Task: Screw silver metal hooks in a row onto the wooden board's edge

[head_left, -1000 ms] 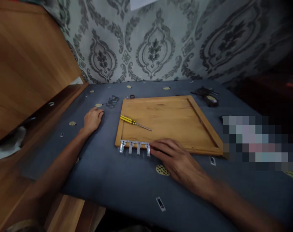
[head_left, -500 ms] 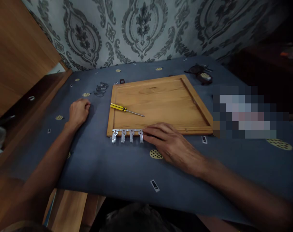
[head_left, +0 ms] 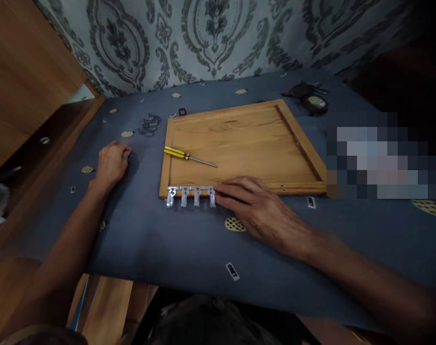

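Note:
My right hand [head_left: 259, 208] rests at the near edge of a framed wooden board [head_left: 239, 139]. Its fingertips press the right end of a silver hook rail [head_left: 191, 190], which lies along the frame's near left edge with several hooks hanging over it. A yellow-handled screwdriver [head_left: 177, 153] lies on the board, its shaft pointing right. To the left of the board, my left hand [head_left: 112, 163] is closed just over the blue cloth. A small dark bit shows at its fingertips, too small to name.
Several small metal pieces [head_left: 149, 124] lie in a pile on the blue cloth [head_left: 175, 244] beyond my left hand. Dark straps with a round part [head_left: 313, 101] lie at the back right. A wooden panel [head_left: 27, 62] stands at left, a patterned curtain [head_left: 214, 38] behind.
My left hand has turned slightly and its fingers are drawn together, a small dark bit now showing at the tips. The right hand stays on the hook rail. The view has shifted a little.

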Tool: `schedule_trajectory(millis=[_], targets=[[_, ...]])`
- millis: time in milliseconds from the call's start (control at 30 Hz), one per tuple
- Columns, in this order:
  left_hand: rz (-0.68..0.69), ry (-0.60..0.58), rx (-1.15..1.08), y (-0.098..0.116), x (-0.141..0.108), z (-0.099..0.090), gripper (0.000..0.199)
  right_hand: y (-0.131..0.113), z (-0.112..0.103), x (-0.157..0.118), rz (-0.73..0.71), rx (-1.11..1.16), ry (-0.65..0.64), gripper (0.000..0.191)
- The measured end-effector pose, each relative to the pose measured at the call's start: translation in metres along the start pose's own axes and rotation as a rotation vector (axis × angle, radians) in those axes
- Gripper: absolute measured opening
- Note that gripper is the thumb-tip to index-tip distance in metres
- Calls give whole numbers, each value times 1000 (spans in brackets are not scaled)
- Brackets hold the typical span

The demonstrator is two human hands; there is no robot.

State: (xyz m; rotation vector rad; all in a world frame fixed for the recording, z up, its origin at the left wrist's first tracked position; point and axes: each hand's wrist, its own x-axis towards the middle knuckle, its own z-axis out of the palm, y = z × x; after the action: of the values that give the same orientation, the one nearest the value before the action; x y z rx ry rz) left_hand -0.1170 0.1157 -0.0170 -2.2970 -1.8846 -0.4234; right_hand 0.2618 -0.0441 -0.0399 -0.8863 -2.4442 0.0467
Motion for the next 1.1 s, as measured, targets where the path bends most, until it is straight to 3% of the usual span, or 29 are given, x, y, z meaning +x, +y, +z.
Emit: schedule_trajectory(millis=[533,1100], targets=[[0,-120,-72,2,-2,-4,16,-2,-2,1,-3,-26,16,37],[34,-133,6,0,-3,-1,32,0,0,2,-52,-62,54,35]])
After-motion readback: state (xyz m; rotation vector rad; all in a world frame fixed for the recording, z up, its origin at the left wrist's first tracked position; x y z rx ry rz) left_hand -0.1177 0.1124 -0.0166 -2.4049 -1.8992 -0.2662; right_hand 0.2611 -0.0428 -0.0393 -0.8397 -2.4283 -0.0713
